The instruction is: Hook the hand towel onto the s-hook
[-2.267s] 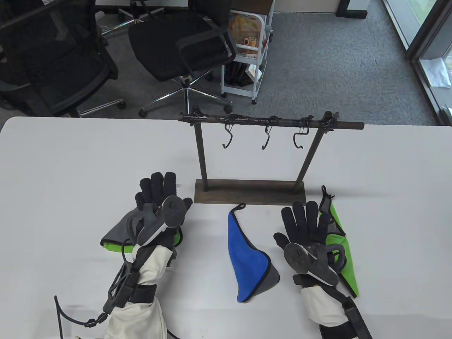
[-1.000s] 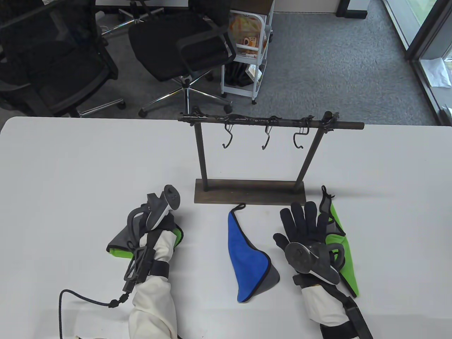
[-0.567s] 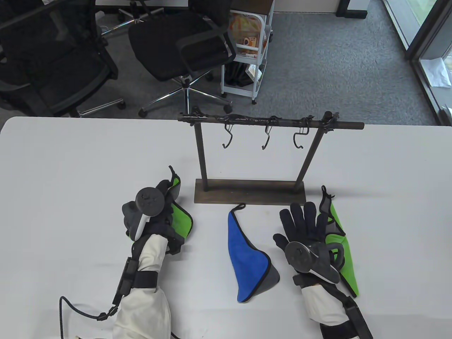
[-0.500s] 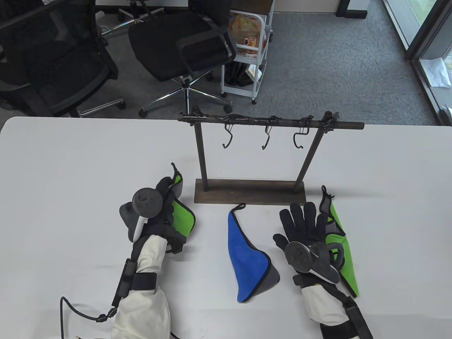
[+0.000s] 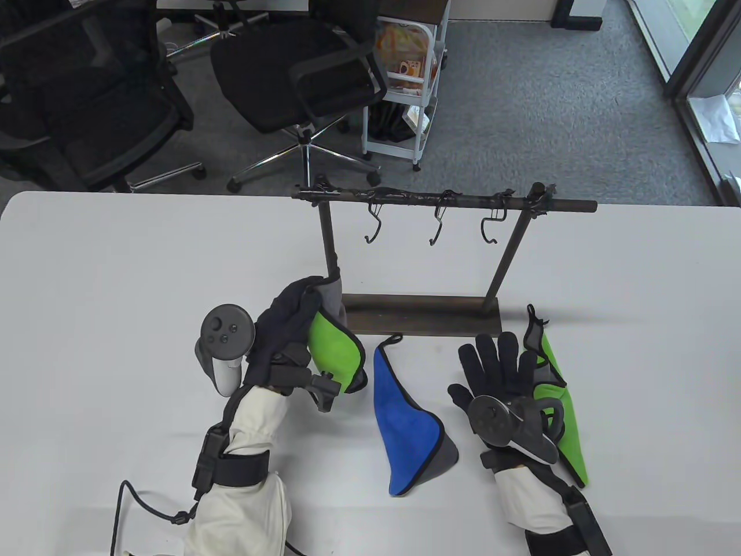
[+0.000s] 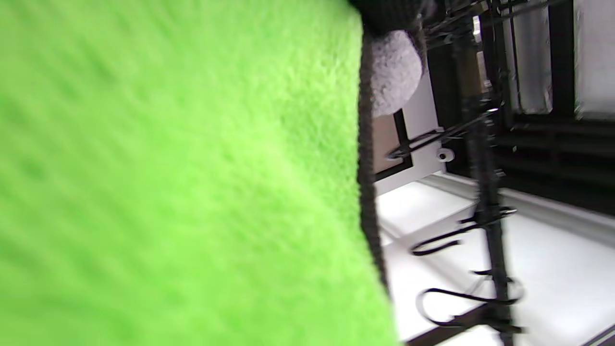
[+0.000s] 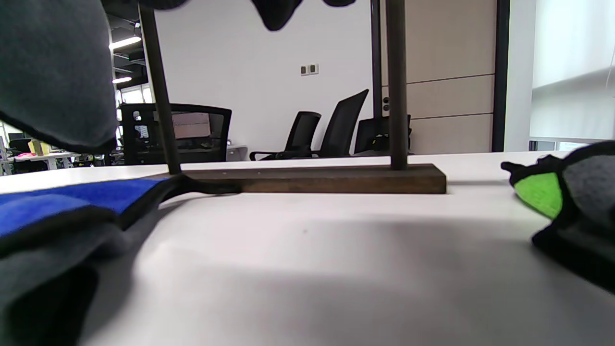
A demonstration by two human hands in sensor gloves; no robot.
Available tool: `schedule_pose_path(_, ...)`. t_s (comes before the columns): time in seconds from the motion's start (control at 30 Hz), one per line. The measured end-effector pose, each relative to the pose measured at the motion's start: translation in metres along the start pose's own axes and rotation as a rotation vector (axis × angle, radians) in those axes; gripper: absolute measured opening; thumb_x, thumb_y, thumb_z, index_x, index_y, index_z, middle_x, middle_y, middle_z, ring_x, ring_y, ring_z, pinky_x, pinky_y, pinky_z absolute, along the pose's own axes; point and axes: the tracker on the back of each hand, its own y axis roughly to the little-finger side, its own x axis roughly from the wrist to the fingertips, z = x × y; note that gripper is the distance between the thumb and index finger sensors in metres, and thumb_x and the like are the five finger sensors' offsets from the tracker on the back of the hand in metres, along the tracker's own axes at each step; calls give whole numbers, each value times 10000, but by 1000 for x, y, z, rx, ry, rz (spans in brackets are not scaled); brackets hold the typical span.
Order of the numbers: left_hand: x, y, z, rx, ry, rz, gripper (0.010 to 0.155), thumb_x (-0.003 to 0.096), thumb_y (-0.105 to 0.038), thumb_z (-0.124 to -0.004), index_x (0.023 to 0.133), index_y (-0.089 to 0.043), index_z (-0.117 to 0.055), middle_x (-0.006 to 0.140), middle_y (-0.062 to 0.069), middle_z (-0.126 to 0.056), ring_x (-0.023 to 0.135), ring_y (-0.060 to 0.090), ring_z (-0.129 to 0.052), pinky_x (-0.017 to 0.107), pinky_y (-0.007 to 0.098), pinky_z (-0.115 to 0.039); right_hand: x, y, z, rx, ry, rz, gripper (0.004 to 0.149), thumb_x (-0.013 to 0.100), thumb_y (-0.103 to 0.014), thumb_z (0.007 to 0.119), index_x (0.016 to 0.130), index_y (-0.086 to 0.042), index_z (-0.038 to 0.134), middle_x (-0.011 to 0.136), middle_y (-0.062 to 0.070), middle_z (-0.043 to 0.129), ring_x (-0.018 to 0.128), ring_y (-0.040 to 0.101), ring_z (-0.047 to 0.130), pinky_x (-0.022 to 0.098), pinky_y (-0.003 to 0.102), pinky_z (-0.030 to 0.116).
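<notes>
My left hand grips a green and grey hand towel and holds it lifted off the table, just in front of the rack's left post. The towel fills the left wrist view. A dark rack stands at the table's middle with three black s-hooks hanging bare from its bar; the hooks also show in the left wrist view. My right hand lies flat and open on the table, fingers spread, beside a second green towel.
A blue and grey towel lies on the table between my hands, its loop near the rack's wooden base. Office chairs and a white cart stand on the floor beyond the table's far edge.
My left hand closed on the green towel, lifted it from the table and carried it right and up toward the rack's left post. The right hand has stayed still.
</notes>
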Motion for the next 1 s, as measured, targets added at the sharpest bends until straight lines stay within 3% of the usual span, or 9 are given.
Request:
schedule_pose_path(0.37, 12, -13, -11, -265, 126, -29, 421, 556, -396, -612, 949, -287, -720, 816, -83, -839, 855, 197, -838, 593, 258, -831, 0, 0, 0, 5, -1, -2, 670, 589, -468, 498, 1148, -129, 348, 1183, 204, 202, 1012, 449, 8, 650, 662, 60)
schedule_pose_path(0.77, 17, -24, -20, -213, 147, -57, 417, 552, -336, -610, 959, -322, -695, 864, -72, -809, 912, 225, -787, 647, 282, -809, 0, 0, 1, 10, -2, -6, 670, 589, -468, 499, 1147, -132, 347, 1183, 205, 202, 1012, 450, 8, 650, 662, 61)
schedule_pose_path(1.0, 23, -20, -28, -296, 203, -36, 419, 551, -325, -608, 959, -318, -698, 866, -70, -810, 916, 232, -785, 650, 286, -810, 0, 0, 1, 13, -5, -7, 671, 589, -468, 499, 1148, -130, 346, 1184, 203, 201, 1013, 448, 9, 651, 662, 60)
